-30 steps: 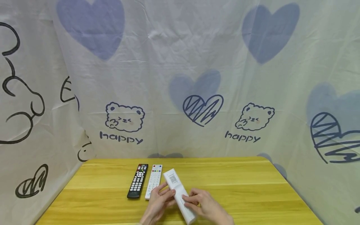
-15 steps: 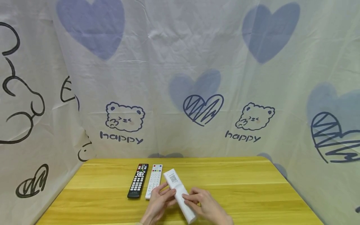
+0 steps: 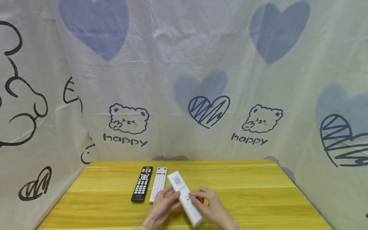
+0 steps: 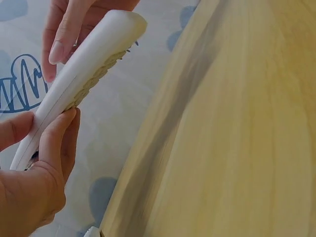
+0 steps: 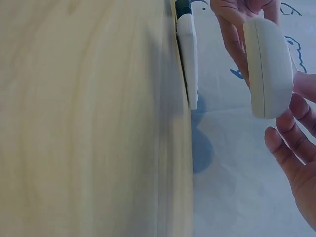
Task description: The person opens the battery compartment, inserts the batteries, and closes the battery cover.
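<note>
A white remote control [image 3: 186, 201] is held slanted above the table, its back with a printed code facing up. My left hand [image 3: 162, 206] grips it by the side, thumb on the back edge and fingers beneath. In the left wrist view its rows of buttons [image 4: 96, 74] face down. My right hand [image 3: 211, 206] is at the remote's right side, with its index fingertip and thumb near a small dark curved mark [image 3: 188, 198] on the back. In the right wrist view the right hand's other fingers [image 5: 279, 140] are apart and hold nothing.
A black remote control [image 3: 142, 183] and another white remote control [image 3: 158, 182] lie side by side on the wooden table [image 3: 244, 185], left of my hands. A patterned curtain [image 3: 172, 134] hangs behind the table and at both sides.
My right index finger and thumb have lifted and drawn slightly apart on the remote's back, uncovering the dark curved mark. The left hand keeps its grip, and the other remotes stay put.
</note>
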Tool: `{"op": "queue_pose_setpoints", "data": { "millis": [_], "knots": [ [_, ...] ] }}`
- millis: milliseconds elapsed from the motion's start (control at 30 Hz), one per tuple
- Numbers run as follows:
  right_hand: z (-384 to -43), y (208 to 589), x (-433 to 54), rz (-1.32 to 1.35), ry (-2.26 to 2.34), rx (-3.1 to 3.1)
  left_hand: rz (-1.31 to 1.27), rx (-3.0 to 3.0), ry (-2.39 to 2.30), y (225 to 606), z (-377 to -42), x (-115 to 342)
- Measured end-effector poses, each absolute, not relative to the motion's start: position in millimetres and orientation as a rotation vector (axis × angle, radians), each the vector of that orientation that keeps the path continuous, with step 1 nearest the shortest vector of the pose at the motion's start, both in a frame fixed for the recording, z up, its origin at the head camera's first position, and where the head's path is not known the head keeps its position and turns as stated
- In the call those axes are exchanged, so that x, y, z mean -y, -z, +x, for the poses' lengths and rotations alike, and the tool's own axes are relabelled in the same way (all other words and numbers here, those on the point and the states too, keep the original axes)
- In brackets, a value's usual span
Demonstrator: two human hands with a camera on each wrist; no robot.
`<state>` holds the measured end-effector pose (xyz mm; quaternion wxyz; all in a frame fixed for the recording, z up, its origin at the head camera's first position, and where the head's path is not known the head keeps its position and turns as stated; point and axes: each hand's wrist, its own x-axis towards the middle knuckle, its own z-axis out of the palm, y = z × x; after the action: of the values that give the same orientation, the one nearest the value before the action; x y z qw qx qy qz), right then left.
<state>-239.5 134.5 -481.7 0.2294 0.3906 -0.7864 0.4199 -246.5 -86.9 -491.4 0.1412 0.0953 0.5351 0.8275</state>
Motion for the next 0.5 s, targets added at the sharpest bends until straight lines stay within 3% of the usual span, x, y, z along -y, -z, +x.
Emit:
{"op": "queue_pose_setpoints", "data": {
  "millis": [500],
  "knots": [
    [-244.5,482.6,-140.0,0.967,-1.366,2.18,0.295,-1.532,-2.344,490.2,-249.3,89.1]
  ]
}}
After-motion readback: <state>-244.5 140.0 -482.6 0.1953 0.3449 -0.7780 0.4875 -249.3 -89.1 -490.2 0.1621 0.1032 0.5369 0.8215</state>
